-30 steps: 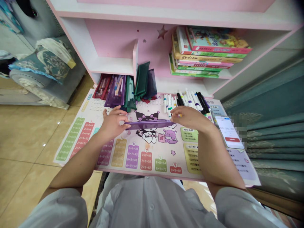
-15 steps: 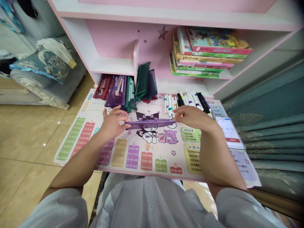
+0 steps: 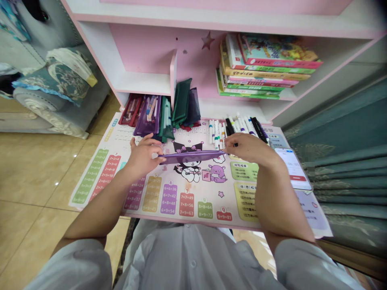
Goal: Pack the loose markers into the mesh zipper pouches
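Note:
A purple mesh zipper pouch (image 3: 193, 157) is stretched level above the desk mat, its zipper edge on top. My left hand (image 3: 146, 152) pinches its left end between thumb and fingers. At the opposite end, my right hand (image 3: 246, 146) has its fingers closed on the pouch's right corner; whether they grip the zipper pull or the cloth is too small to tell. Several markers (image 3: 216, 133) lie just beyond my right hand. Behind my left hand sits a filled purple pouch (image 3: 148, 117), beside a green pouch with pens (image 3: 166, 119).
Red pouches (image 3: 130, 110) stand at the shelf's left, with dark green pouches (image 3: 181, 102) stacked by the divider (image 3: 173, 76). A pile of books (image 3: 260, 74) is on the right of the shelf. A phone (image 3: 293, 169) lies at the printed mat's (image 3: 211, 205) right side.
My right hand has moved slightly to the right, along with the pouch's right end, which looks a little higher. My left hand stays in place.

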### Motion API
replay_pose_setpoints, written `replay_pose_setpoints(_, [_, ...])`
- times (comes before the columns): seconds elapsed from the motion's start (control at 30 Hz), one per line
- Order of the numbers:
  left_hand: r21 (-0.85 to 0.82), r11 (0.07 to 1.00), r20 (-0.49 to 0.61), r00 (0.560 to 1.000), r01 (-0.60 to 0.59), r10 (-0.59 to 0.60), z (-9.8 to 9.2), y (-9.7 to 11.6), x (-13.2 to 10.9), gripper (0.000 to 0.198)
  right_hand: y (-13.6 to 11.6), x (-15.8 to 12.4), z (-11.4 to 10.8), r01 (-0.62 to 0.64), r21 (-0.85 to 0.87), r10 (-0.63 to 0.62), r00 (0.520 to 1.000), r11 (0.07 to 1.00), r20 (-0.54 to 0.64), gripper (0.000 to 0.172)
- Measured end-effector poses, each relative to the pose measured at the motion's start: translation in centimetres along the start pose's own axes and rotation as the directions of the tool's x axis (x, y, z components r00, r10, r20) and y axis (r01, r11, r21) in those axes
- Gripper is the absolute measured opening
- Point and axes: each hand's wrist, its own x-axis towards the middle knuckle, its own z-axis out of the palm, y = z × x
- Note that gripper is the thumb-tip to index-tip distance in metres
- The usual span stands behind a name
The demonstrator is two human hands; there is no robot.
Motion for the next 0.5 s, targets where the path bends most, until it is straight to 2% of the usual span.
replay_pose_setpoints(0.1, [-0.003,1.0,0.009,1.0,0.007,-0.007,-0.01,0.0,0.0,0.014,-0.42,-0.13,-0.42,-0.056,-0.016,0.057,0.995,0.998,0.08,0.02])
replay_pose_setpoints(0.5, [-0.007,1.0,0.037,0.999,0.013,-0.013,0.09,0.05,0.01,0.015,-0.88,-0.12,-0.79,-0.088,-0.052,0.092,0.993,0.995,0.08,0.016])
